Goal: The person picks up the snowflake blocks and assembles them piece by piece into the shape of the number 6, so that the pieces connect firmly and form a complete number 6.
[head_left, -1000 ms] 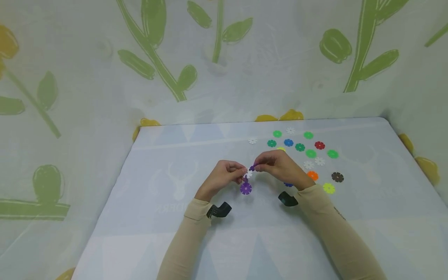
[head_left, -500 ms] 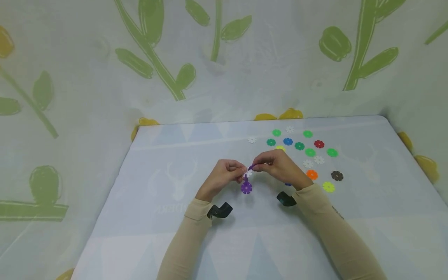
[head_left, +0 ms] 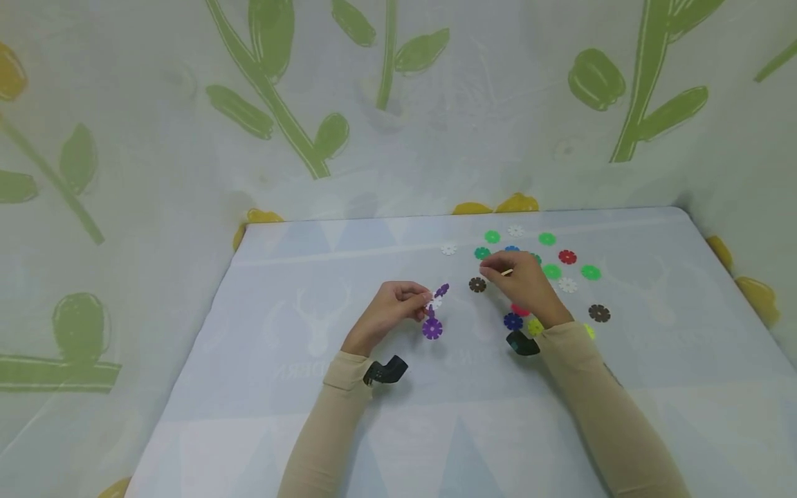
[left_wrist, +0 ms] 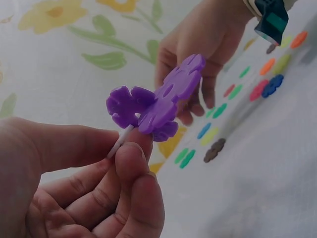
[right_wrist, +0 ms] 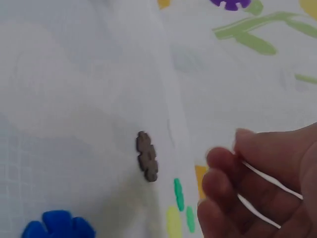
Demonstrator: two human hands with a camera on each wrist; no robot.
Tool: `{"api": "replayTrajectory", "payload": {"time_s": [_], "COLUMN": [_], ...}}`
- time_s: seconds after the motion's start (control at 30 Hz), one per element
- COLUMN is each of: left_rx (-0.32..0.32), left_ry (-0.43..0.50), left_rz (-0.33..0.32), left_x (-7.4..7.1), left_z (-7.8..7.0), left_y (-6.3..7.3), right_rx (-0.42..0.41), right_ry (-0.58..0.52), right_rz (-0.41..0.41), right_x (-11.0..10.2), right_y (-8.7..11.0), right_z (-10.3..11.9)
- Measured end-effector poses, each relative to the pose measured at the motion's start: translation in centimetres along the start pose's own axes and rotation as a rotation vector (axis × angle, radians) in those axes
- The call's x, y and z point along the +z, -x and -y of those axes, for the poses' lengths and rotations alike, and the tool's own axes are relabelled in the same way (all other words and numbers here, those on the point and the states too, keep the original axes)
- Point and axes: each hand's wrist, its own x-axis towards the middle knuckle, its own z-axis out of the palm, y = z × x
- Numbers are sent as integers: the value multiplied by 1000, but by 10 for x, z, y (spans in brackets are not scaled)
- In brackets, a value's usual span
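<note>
My left hand (head_left: pixel 394 308) pinches a white notched flower disc (left_wrist: pixel 120 142) between thumb and fingers, over the table. Purple flower discs (left_wrist: pixel 173 94) are joined to it; in the head view one purple disc (head_left: pixel 432 328) hangs below and another sticks up to the right. Fingers loosely bent and holding nothing, my right hand (head_left: pixel 521 280) hovers over the scattered discs. Just left of its fingertips lies a brown flower disc (head_left: pixel 477 285), which also shows in the right wrist view beside a blue disc (right_wrist: pixel 59 228).
Several loose flower discs lie at the right and back of the table (head_left: pixel 261 387), among them a red one (head_left: pixel 567 257), a dark blue one (head_left: pixel 513 321) and another brown one (head_left: pixel 600 313). A cloth with a plant print (head_left: pixel 398 166) rises behind the table.
My right hand has let go of the upper purple disc and moved right, over the loose discs, uncovering the brown one. My left hand keeps its pinch, shifted slightly left.
</note>
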Motion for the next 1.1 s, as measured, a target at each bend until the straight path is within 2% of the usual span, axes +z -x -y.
{"api": "replayTrajectory", "payload": {"time_s": [0.17,0.27,0.53,0.77,0.97,1.1], "left_rx": [-6,-5,1,-8,-7,-12], "left_ry": [-6,-22,-43,-60,-56,-58], "left_rz": [-1,-5,-2,2,5,5], "left_x": [0,1,1,2,2,3], "left_z": [0,1,2,1,2,1], "left_y": [1,1,0,0,-1,-1], "right_rx": [117,146,74,142,113,128], "right_ry": [62,84,194,114,75,74], "right_rz": [61,86,115,187,208,213], "right_x": [10,16,25,21,16,13], "right_y": [-4,-7,-9,-9,-8,-7], "right_z": [-3,-3,-4,-5,-5,-3]}}
